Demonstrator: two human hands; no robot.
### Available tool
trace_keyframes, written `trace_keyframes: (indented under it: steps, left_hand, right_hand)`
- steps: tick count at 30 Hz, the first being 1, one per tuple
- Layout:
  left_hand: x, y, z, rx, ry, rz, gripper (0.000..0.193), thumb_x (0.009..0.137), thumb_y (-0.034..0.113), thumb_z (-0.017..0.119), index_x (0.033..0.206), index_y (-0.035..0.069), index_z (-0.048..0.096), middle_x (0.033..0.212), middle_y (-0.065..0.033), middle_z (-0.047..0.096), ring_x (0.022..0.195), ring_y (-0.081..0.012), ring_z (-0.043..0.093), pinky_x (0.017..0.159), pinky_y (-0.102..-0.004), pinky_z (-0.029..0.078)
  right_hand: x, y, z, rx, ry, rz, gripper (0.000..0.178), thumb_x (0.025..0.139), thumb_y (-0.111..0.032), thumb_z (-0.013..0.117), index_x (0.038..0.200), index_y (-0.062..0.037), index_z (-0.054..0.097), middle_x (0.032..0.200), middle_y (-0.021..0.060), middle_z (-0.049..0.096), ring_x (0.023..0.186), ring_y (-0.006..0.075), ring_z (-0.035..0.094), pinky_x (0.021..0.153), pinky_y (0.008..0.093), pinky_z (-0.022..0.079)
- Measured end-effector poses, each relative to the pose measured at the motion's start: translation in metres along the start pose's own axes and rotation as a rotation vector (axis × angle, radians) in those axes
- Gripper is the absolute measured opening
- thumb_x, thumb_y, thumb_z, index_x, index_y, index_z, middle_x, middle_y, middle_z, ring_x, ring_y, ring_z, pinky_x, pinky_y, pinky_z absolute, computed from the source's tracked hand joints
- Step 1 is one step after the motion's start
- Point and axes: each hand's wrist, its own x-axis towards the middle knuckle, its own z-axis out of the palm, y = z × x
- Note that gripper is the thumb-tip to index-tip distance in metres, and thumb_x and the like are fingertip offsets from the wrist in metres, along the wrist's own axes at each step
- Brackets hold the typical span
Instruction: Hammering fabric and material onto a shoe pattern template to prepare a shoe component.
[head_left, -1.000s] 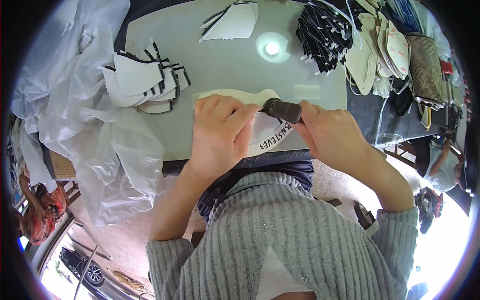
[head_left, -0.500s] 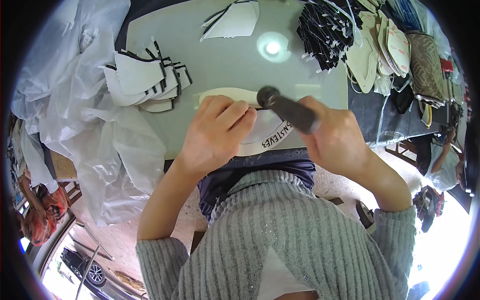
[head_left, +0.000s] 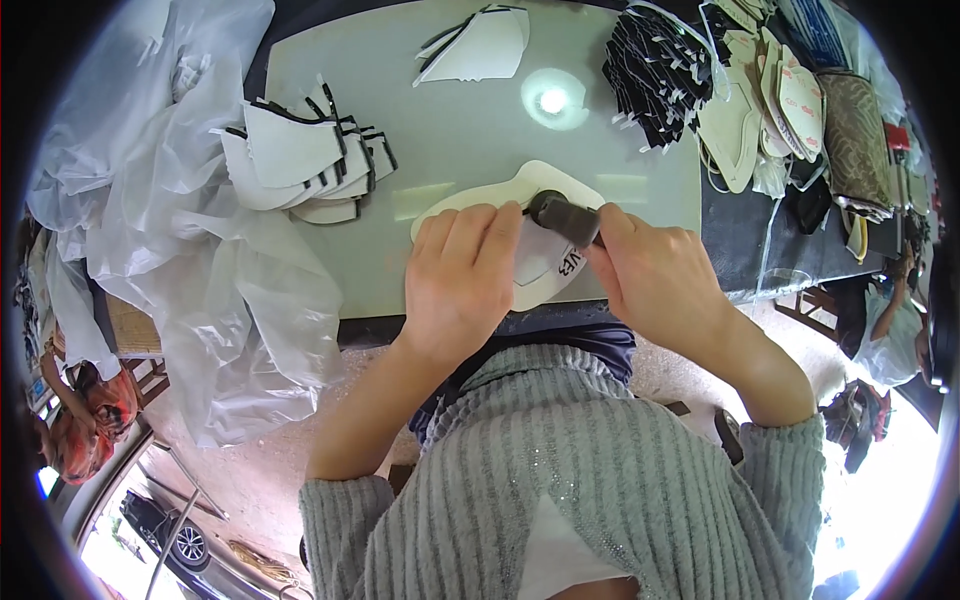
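A flat white shoe-upper-like piece (head_left: 540,176) with a grey inner area and dark lettering lies near the front edge of the table. The fingers of my left hand (head_left: 452,280) are bent together over its left side, pressing and gripping it; their tips hide part of its dark inner edge. In my right hand (head_left: 660,270) is a dark hammer (head_left: 568,217), its rounded head over the middle of the piece, beside my left fingertips. I cannot tell whether the head touches the piece. The hammer's handle is mostly hidden by my right hand.
White pieces with black edges (head_left: 290,150) lie stacked at the left, and more (head_left: 485,50) at the far side. Clear plastic sheeting (head_left: 235,300) drapes over the left edge. A black strip bundle (head_left: 655,75), pale cut shapes (head_left: 735,120) and a patterned roll (head_left: 853,135) sit at the right.
The hammer head has moved slightly right and down, and its handle has swung back. My left hand has shifted right. More of the white piece's far edge shows.
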Motion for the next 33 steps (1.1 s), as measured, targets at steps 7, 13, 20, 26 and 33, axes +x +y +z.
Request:
trace_keyframes:
  steps: [7,13,20,26,33]
  left_hand:
    - [-0.003,-0.004,-0.01,-0.004,-0.013,0.012,0.024,0.074,-0.003,0.069,0.098,0.0,0.07,0.093,-0.009,0.061,0.083,-0.0281,0.06,0.069,-0.0361,0.051]
    - [-0.002,-0.006,-0.011,0.018,-0.03,0.064,0.024,0.074,-0.003,0.069,0.098,0.0,0.069,0.093,-0.009,0.061,0.083,-0.0287,0.059,0.069,-0.0364,0.051]
    - [-0.004,-0.007,-0.01,0.022,-0.022,0.065,0.03,0.067,0.0,0.067,0.097,0.0,0.068,0.093,-0.0072,0.059,0.086,-0.0259,0.059,0.073,-0.0376,0.049]
    - [-0.007,-0.017,-0.018,-0.112,-0.032,0.01,0.025,0.074,-0.004,0.069,0.099,0.0,0.069,0.094,-0.0094,0.062,0.082,-0.0284,0.06,0.068,-0.0367,0.051]
    - [-0.006,-0.017,-0.018,0.013,-0.02,0.109,0.027,0.068,-0.001,0.067,0.096,-0.001,0.068,0.094,-0.0083,0.061,0.084,-0.0268,0.06,0.072,-0.0372,0.051]
  right_hand:
    - [0.003,0.002,-0.005,-0.038,-0.105,0.041,0.027,0.095,-0.025,0.058,0.089,0.0002,0.05,0.064,0.0135,0.062,0.054,0.0333,0.062,0.047,0.041,0.049]
    - [0.004,-0.008,-0.01,0.129,0.118,-0.059,0.027,0.095,-0.023,0.058,0.089,0.0007,0.049,0.065,0.0146,0.061,0.053,0.0338,0.062,0.047,0.0409,0.049]
    - [0.008,-0.008,-0.008,0.058,0.005,-0.067,0.028,0.095,-0.024,0.058,0.086,0.0009,0.048,0.063,0.0143,0.059,0.053,0.0337,0.062,0.047,0.0406,0.049]
    - [0.01,-0.004,-0.001,-0.02,-0.091,-0.018,0.028,0.096,-0.024,0.058,0.086,0.0003,0.048,0.067,0.0151,0.062,0.054,0.0346,0.063,0.048,0.0418,0.05]
    - [0.011,-0.01,-0.004,0.109,0.033,-0.08,0.027,0.096,-0.024,0.057,0.087,0.0001,0.048,0.065,0.0152,0.061,0.054,0.0357,0.062,0.049,0.0427,0.05]
